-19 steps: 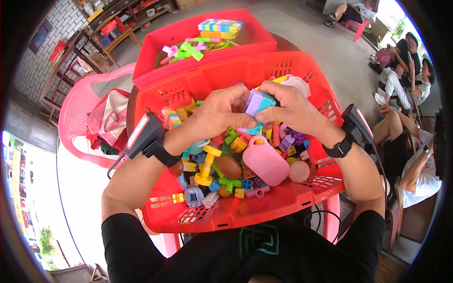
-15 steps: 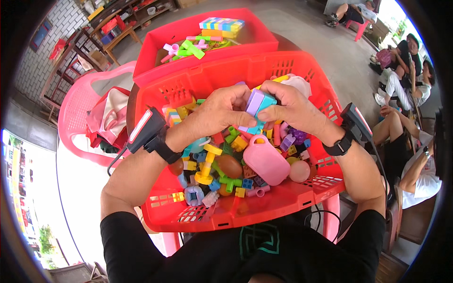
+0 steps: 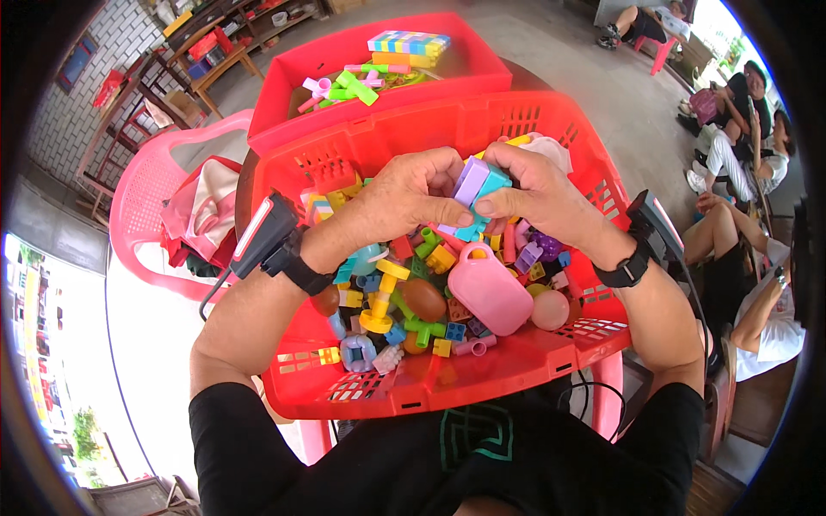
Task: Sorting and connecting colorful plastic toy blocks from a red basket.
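Note:
Above the red basket (image 3: 516, 371), my left hand (image 3: 417, 193) and my right hand (image 3: 532, 193) grip one small cluster of building blocks from both sides. Lilac blocks (image 3: 470, 181) face the left hand, and teal blocks (image 3: 491, 181) lie against them on the right. Both thumbs press on the cluster; the other fingertips are partly hidden behind it. Loose toys fill the basket below: a pink toy cutting board (image 3: 492, 297), a yellow dumbbell-shaped piece (image 3: 380, 297), a brown egg-shaped toy (image 3: 425, 300) and a lilac-blue ring of blocks (image 3: 358, 353).
Behind the basket stands a red box (image 3: 370, 116) holding tube pieces (image 3: 353, 88) and a stacked slab of pastel blocks (image 3: 409, 43). A pink plastic chair (image 3: 138, 202) with clothes (image 3: 202, 211) on it is at left. Several people sit along the right side.
Both hands keep hold of the block cluster, which has turned slightly. The whole view has shifted a little; the basket's toys look unchanged.

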A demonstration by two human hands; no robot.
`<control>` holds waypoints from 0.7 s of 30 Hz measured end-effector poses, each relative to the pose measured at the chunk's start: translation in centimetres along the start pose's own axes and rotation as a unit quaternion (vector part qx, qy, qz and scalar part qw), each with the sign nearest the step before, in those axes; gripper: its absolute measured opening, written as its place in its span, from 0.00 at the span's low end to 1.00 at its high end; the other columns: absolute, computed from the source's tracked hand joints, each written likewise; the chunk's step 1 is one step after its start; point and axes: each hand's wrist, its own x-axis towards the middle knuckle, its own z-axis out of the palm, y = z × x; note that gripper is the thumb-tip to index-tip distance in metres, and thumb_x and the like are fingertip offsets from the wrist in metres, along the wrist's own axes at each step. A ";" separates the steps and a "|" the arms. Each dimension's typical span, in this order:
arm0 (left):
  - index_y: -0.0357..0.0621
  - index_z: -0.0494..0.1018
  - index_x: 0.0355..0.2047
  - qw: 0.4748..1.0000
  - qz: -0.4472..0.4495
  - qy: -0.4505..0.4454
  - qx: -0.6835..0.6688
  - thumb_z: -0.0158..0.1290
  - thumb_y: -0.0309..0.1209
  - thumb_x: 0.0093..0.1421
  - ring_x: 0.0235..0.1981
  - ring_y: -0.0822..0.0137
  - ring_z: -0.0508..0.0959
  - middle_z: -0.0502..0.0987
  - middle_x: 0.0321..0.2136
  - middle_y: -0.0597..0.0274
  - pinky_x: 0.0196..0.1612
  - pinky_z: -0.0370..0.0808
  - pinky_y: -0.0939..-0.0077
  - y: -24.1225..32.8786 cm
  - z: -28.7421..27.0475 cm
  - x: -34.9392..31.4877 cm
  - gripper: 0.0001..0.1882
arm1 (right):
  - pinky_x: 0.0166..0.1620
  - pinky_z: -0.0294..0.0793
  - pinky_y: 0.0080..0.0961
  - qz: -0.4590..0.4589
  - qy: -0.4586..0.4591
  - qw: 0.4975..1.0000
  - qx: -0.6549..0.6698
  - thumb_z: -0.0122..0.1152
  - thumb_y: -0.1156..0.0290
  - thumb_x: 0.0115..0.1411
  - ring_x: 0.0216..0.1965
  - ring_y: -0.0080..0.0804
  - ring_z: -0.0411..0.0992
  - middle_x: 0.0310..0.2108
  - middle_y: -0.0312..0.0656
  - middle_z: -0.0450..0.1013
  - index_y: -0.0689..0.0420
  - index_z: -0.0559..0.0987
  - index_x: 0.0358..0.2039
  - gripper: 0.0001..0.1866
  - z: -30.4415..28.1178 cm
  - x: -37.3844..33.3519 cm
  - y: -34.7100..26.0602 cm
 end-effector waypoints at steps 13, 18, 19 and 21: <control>0.39 0.67 0.41 0.967 -0.025 0.030 0.254 0.63 0.26 0.46 0.33 0.75 0.76 0.76 0.29 0.64 0.38 0.74 0.76 1.0 0.8 -0.6 0.22 | 0.27 0.65 0.30 -0.159 0.026 0.924 -0.347 0.62 0.66 0.47 0.23 0.38 0.69 0.19 0.46 0.67 0.62 0.69 0.29 0.15 -0.2 0.1 0.0; 0.41 0.68 0.40 0.997 -0.050 -0.052 0.036 0.62 0.22 0.47 0.34 0.80 0.73 0.73 0.31 0.71 0.40 0.71 0.81 -0.1 -0.5 -0.1 0.20 | 0.31 0.71 0.28 -0.056 -0.059 0.969 -0.233 0.60 0.67 0.51 0.29 0.37 0.74 0.25 0.47 0.73 0.63 0.69 0.34 0.15 -0.4 0.0 -0.1; 0.41 0.68 0.40 0.997 -0.052 -0.051 0.034 0.62 0.22 0.47 0.34 0.80 0.73 0.73 0.31 0.71 0.40 0.71 0.81 -0.1 -0.6 -0.1 0.20 | 0.31 0.71 0.28 -0.055 -0.061 0.969 -0.231 0.60 0.67 0.51 0.29 0.37 0.74 0.25 0.47 0.73 0.63 0.69 0.34 0.15 -0.3 0.0 -0.2; 0.41 0.68 0.40 0.995 -0.065 -0.058 0.042 0.62 0.22 0.46 0.33 0.80 0.73 0.73 0.32 0.70 0.39 0.71 0.83 0.3 -0.8 -0.2 0.20 | 0.30 0.73 0.22 -0.028 -0.068 0.984 -0.164 0.60 0.69 0.53 0.28 0.27 0.75 0.24 0.42 0.72 0.63 0.70 0.36 0.14 -0.4 -0.2 -0.4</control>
